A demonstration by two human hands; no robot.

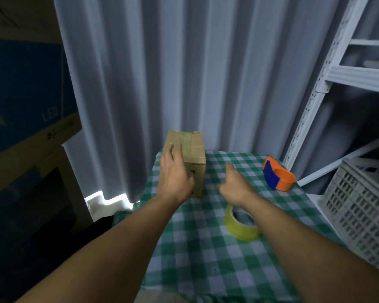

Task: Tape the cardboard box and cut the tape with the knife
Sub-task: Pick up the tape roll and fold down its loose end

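Note:
A small brown cardboard box (195, 149) stands upright at the far left of the table, with a strip of greenish tape along its top face. My left hand (175, 173) rests against the box's left side, fingers spread over the top edge. My right hand (234, 184) hovers to the right of the box, blurred, with the fingers loosely curled and nothing in it. A roll of yellow-green tape (242, 226) lies flat on the cloth under my right wrist. An orange and blue tape cutter (278, 177) sits at the far right of the table. No knife blade is visible.
The table wears a green and white checked cloth (206, 259). Grey curtains hang behind it. Large cardboard boxes (26, 106) are stacked at the left. A white metal shelf (328, 84) and a grey plastic crate (363, 211) stand at the right.

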